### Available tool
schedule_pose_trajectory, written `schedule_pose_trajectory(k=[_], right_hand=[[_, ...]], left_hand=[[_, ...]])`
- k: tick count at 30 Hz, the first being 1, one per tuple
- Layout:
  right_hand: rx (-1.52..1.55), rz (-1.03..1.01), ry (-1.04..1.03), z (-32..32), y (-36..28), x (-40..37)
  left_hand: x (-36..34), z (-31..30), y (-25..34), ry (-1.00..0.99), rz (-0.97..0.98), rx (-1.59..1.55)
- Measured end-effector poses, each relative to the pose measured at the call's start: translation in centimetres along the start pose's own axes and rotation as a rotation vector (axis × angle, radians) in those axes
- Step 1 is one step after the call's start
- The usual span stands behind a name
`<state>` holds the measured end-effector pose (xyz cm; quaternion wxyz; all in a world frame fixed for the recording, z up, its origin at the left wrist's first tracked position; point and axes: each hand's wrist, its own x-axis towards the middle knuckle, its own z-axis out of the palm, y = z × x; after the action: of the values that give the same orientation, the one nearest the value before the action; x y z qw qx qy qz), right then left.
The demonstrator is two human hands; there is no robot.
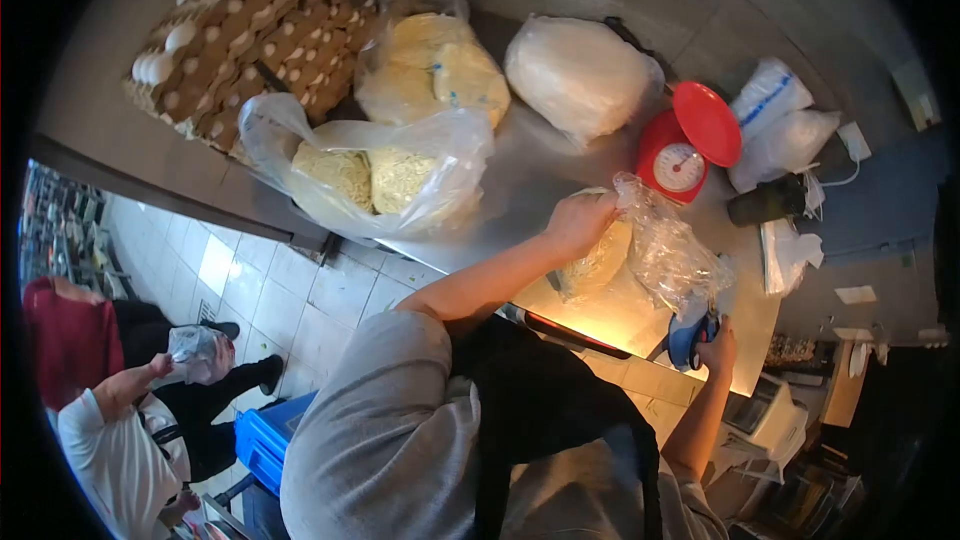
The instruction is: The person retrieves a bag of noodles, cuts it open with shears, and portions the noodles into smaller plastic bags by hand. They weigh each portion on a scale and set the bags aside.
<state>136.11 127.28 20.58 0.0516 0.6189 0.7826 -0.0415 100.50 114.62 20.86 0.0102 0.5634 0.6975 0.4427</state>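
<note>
My left hand point(583, 225) is closed on the gathered upper part of a clear plastic bag point(675, 245). The bag's lower part, with pale yellow food point(597, 265) inside, rests on the steel table below that hand. Its loose, crinkled plastic spreads to the right. At the table's front edge, my right hand point(716, 348) grips a blue tape dispenser point(688, 340), which touches or nearly touches the end of the loose plastic. Just behind the bag stands a red dial scale point(676, 158) with a tilted red pan point(707, 123).
An open bag point(455, 165) of pale yellow noodles, another yellow-filled bag point(430, 65) and a white plastic bundle point(580, 75) sit on the table point(535, 155). Egg trays point(270, 40) are stacked at back left. Two people point(130, 430) are at lower left near a blue bin point(270, 440).
</note>
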Motion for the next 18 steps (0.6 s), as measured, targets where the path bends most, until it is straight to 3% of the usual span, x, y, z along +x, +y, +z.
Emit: schedule_pose_trajectory(k=[5, 8, 11, 13, 14, 15, 16, 18], right_hand=[[-0.223, 0.129, -0.083, 2.0, 1.2, -0.9], [-0.089, -0.001, 0.043, 3.7, 2.4, -1.2], [0.178, -0.089, 0.084, 4.3, 4.3, -0.7], [0.404, 0.029, 0.114, 4.4, 4.8, -1.5], [0.516, 0.088, 0.128, 3.9, 4.6, -2.1], [0.714, 0.327, -0.038, 1.6, 2.6, -3.6], [0.884, 0.320, -0.038, 2.0, 3.0, -4.6], [1.218, 0.294, -0.032, 2.6, 4.5, -7.4]], left_hand=[[-0.7, -3.1, 0.5, 0.038, -0.095, -0.110], [-1.0, -4.3, 0.7, 0.000, -0.168, -0.125], [-0.6, -4.3, 0.2, 0.056, -0.175, -0.146], [-0.4, -2.6, -1.4, 0.154, -0.135, -0.137], [0.2, -3.4, -1.0, 0.055, -0.257, -0.206], [0.8, -4.9, -0.1, -0.049, -0.379, -0.273], [1.3, -5.7, 0.3, -0.157, -0.499, -0.338], [1.9, -5.2, -0.2, -0.166, -0.410, -0.306]])
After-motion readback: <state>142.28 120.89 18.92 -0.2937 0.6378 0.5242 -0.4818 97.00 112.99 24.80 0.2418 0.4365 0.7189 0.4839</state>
